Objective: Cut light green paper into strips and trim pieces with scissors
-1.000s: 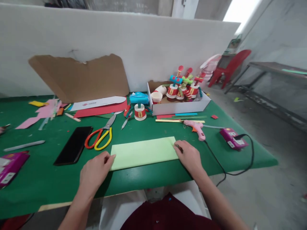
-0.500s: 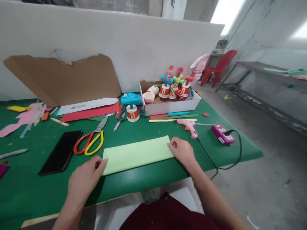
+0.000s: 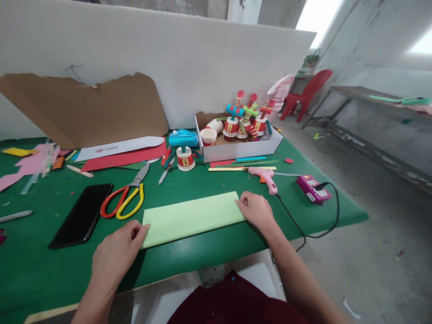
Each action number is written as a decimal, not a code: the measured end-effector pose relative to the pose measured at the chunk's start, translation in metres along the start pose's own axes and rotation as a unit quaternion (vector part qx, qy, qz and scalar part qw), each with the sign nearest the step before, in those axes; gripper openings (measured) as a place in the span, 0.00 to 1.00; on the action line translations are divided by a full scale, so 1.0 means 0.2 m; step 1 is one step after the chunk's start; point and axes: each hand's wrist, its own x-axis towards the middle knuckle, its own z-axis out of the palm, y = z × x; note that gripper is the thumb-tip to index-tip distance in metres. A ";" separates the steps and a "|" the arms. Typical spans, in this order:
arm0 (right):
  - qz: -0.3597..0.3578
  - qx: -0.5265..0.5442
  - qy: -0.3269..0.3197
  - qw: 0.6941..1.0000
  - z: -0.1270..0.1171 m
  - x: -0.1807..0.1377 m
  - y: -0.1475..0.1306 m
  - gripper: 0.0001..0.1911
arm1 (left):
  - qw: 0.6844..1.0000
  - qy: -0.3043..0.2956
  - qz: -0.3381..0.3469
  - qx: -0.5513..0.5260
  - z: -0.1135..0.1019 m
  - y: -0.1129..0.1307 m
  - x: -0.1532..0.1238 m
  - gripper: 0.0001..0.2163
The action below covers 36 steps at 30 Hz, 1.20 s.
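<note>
A folded light green paper sheet [image 3: 192, 217] lies flat on the green table [image 3: 216, 182] in front of me. My left hand [image 3: 116, 252] pinches its left end with curled fingers. My right hand [image 3: 256, 210] is closed on its right end, thumb and fingers at the edge. Red and yellow scissors [image 3: 126, 198] lie just behind the sheet on the left, beside a black phone [image 3: 82, 215].
A pink glue gun [image 3: 266, 176] with a black cord, plugged into a purple box [image 3: 312, 189], lies right of my right hand. A white box [image 3: 238, 144] of paper-cup figures stands behind. Cardboard [image 3: 87, 110] leans on the white wall. Paper scraps lie at left.
The view has shifted slightly; both hands stay on the ends of the green sheet, which has hardly moved on the table.
</note>
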 end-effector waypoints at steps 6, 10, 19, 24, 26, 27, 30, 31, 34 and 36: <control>0.005 -0.002 -0.001 1.000 0.00 -0.01 0.00 0.10 | 1.000 0.003 -0.003 0.000 0.01 0.00 0.00 0.18; 0.013 -0.014 0.003 1.000 0.00 -0.02 -0.01 0.10 | 1.000 -0.004 -0.015 0.007 0.01 0.00 0.00 0.18; -0.004 -0.078 0.002 0.997 0.00 -0.05 -0.03 0.08 | 0.996 0.044 0.019 0.074 0.01 0.03 -0.03 0.16; -0.074 -0.123 0.054 0.988 0.04 -0.07 -0.03 0.11 | 0.970 0.189 0.103 0.116 0.05 0.02 -0.05 0.16; -0.163 -0.146 0.096 0.971 0.07 -0.05 -0.01 0.18 | 0.955 0.222 0.165 0.106 0.08 0.00 -0.04 0.19; -0.214 -0.156 0.113 0.958 0.08 -0.04 0.00 0.23 | 0.948 0.226 0.200 0.104 0.09 -0.01 -0.03 0.21; -0.359 -0.176 0.119 0.909 0.09 0.00 0.01 0.31 | 0.922 0.214 0.297 0.124 0.09 -0.03 0.00 0.29; -0.407 -0.181 0.103 0.889 0.08 0.02 0.01 0.32 | 0.913 0.204 0.328 0.132 0.09 -0.03 0.01 0.31; -0.528 -0.189 0.032 0.827 0.06 0.06 0.00 0.34 | 0.886 0.165 0.407 0.152 0.05 -0.02 0.03 0.35; -0.570 -0.190 -0.009 0.800 0.03 0.07 -0.02 0.33 | 0.873 0.143 0.437 0.160 0.02 -0.01 0.04 0.35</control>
